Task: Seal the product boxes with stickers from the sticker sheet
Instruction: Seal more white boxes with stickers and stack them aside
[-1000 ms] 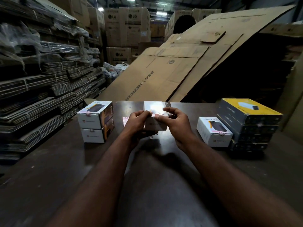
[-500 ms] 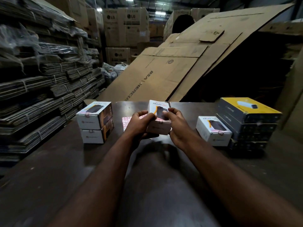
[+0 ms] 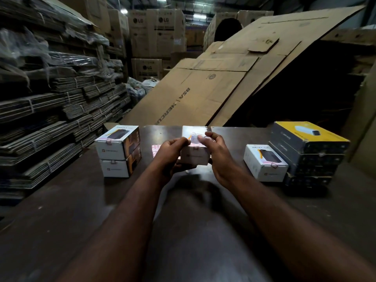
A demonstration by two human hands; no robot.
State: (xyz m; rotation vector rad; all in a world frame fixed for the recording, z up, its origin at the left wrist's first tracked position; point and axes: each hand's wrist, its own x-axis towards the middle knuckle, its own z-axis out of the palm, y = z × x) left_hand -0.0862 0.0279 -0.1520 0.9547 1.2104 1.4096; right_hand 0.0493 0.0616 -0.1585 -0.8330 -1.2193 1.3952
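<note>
box (image 3: 195, 158) tips back flatter than half a second ago, held just above the surface (image 3: 81, 200) — left hand (image 3: 171, 152) grips its side, right hand (image 3: 219, 154) clasps the other, fingers (image 3: 204, 137) on the lid where a pink sticker (image 3: 195, 147) wraps the front edge, so this seal looks nearly done.

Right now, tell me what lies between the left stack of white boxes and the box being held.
Head view: the pink sticker sheet lies on the table there, partly hidden behind the left hand gripping the held box.
</note>
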